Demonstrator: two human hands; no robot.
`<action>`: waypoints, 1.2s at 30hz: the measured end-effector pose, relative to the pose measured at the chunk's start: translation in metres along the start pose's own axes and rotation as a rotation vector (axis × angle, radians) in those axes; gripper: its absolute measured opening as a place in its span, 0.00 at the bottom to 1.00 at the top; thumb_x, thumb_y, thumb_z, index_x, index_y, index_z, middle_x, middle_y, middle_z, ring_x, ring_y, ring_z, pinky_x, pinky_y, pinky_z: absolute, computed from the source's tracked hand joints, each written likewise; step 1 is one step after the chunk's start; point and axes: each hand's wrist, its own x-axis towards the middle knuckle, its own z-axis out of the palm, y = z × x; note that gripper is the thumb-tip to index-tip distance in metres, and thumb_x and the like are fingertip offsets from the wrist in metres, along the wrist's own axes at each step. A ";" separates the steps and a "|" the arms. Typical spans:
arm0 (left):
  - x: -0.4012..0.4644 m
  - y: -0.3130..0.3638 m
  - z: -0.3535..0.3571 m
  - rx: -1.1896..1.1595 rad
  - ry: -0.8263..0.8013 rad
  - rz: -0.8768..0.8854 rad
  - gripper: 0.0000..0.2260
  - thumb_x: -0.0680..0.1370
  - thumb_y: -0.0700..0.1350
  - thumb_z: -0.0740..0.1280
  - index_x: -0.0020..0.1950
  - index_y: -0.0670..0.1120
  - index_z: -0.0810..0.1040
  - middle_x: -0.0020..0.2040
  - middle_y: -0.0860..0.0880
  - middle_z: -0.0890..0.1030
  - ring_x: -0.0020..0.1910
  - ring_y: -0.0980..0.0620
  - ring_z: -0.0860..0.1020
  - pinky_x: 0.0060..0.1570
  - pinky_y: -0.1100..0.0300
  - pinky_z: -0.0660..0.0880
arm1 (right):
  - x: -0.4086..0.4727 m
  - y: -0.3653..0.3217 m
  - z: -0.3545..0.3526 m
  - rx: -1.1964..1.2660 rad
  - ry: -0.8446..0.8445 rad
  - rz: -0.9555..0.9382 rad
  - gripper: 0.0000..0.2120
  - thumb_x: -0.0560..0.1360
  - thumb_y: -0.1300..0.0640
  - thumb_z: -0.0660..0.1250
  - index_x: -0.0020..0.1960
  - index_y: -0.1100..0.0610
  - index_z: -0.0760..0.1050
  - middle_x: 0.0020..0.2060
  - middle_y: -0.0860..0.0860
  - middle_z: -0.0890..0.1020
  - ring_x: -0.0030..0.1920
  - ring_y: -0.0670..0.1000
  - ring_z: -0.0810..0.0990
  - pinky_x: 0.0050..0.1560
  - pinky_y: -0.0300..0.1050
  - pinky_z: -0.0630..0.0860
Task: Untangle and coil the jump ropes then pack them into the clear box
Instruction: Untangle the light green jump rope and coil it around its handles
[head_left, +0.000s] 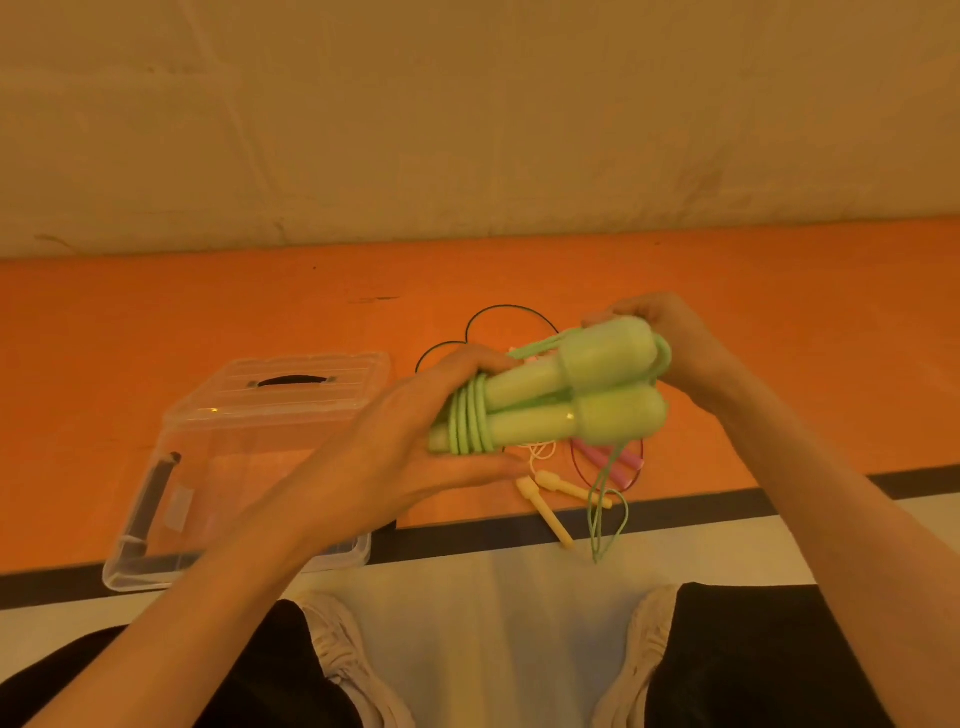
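I hold a green jump rope (561, 395) in front of me, its two thick handles side by side with green cord wound several times round their narrow ends. My left hand (410, 441) grips the narrow, wound end. My right hand (670, 338) pinches the cord at the fat ends. A loose green loop (605, 512) hangs down below. The clear box (171, 519) stands open on the floor to the left, its lid (291, 389) leaning behind it. On the orange mat lie a yellow-handled rope (550, 499), a pink-handled rope (608, 462) and thin dark cord (498, 312).
The orange mat (208, 312) runs along a pale wall (467, 130). A black strip edges the mat toward me, then pale floor. My knees and white shoes (343, 654) are at the bottom of the view.
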 end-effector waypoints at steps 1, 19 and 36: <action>0.003 0.000 0.001 -0.005 0.042 0.012 0.19 0.71 0.49 0.73 0.59 0.52 0.72 0.48 0.62 0.75 0.43 0.60 0.75 0.41 0.70 0.69 | 0.000 0.001 0.003 0.018 0.005 -0.010 0.26 0.69 0.48 0.69 0.38 0.75 0.72 0.29 0.62 0.67 0.37 0.51 0.62 0.35 0.46 0.58; 0.020 -0.040 0.007 0.286 0.342 -0.191 0.21 0.74 0.61 0.65 0.62 0.55 0.67 0.49 0.56 0.75 0.45 0.57 0.73 0.44 0.50 0.74 | -0.073 0.012 0.014 0.174 -0.527 0.036 0.07 0.74 0.59 0.69 0.46 0.61 0.84 0.31 0.53 0.81 0.30 0.48 0.77 0.34 0.39 0.74; 0.023 -0.037 0.021 0.542 0.019 -0.140 0.39 0.66 0.69 0.62 0.72 0.51 0.61 0.55 0.59 0.68 0.43 0.62 0.67 0.41 0.58 0.67 | -0.086 0.003 -0.018 0.315 -0.760 -0.052 0.20 0.74 0.38 0.65 0.39 0.55 0.80 0.35 0.50 0.79 0.39 0.56 0.75 0.48 0.52 0.70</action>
